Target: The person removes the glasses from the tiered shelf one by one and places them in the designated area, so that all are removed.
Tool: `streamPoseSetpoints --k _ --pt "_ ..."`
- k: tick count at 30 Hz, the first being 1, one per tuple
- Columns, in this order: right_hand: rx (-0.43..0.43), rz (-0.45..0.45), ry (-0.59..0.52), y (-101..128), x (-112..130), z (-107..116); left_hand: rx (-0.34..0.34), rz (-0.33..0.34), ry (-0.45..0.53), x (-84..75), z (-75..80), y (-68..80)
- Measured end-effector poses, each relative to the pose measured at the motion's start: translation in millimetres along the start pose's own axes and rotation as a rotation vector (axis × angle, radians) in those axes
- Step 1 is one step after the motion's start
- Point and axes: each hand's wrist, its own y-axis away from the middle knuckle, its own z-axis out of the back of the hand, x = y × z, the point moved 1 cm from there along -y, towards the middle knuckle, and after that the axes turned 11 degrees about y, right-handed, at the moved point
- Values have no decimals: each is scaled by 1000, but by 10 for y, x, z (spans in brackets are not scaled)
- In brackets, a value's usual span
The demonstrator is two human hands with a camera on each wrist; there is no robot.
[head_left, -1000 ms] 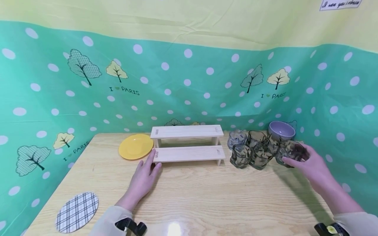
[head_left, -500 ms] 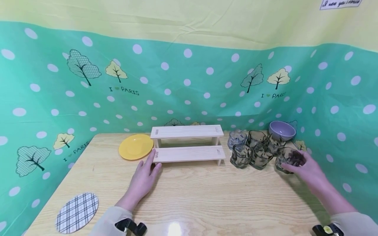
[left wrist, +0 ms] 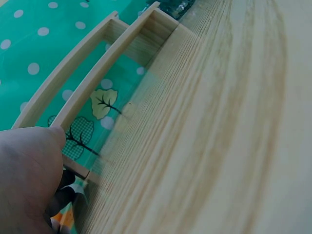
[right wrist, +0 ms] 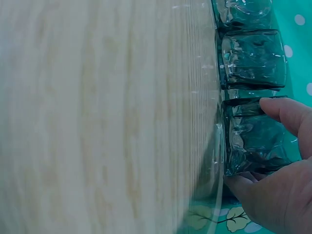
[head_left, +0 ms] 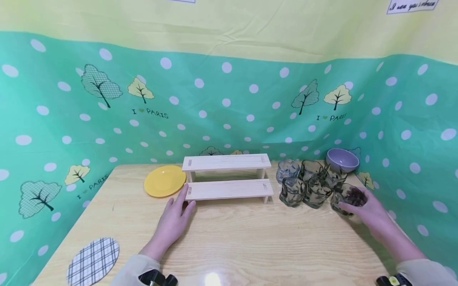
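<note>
My right hand [head_left: 372, 216] grips an upright glass [head_left: 346, 198] near the table's [head_left: 250, 246] right edge, mouth up; my left hand [head_left: 175, 217], fingers straight, touches the wooden shelf's [head_left: 229, 189] left end.

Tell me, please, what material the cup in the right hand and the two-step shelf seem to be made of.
The cup in the right hand looks like smoky tinted glass: see-through, glossy, with wavy walls. The two-step shelf, touched by the left hand, seems pale unpainted wood, matte, with visible grain.
</note>
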Motion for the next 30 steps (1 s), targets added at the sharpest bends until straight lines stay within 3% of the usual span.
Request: streamPoseSetpoints --k 13,22,30 --pt "-27 103 7 -26 14 -104 -4 -10 2 30 35 15" --pt "-5 121 44 -53 4 -117 -5 -5 7 52 31 32" --pt "-22 107 90 -20 111 -54 -6 -55 0 4 97 0"
